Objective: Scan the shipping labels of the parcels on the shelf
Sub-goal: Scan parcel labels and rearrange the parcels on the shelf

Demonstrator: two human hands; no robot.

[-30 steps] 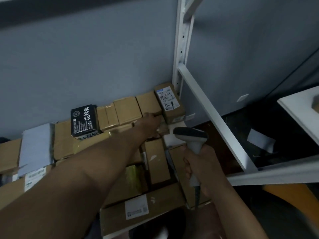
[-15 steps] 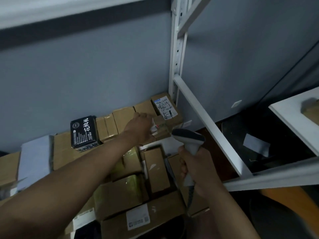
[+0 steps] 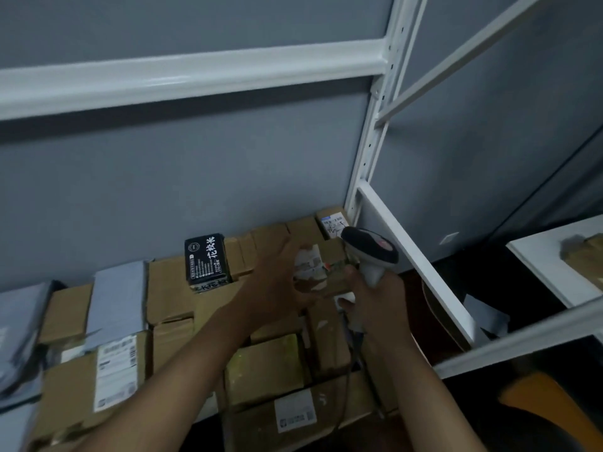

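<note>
My left hand (image 3: 280, 282) grips a small cardboard parcel (image 3: 321, 272), lifted above the far right boxes on the shelf (image 3: 421, 272). My right hand (image 3: 378, 301) grips the barcode scanner (image 3: 370, 252), its head just right of the parcel's white shipping label (image 3: 310, 264).

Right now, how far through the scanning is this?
Done: no way to tell; nothing marks any parcel as scanned. In hand: the left hand holds a small box with its label turned up, and the right hand grips the scanner beside it. Left: probably most of the shelf, such as the front box, the left box and the black box.
</note>
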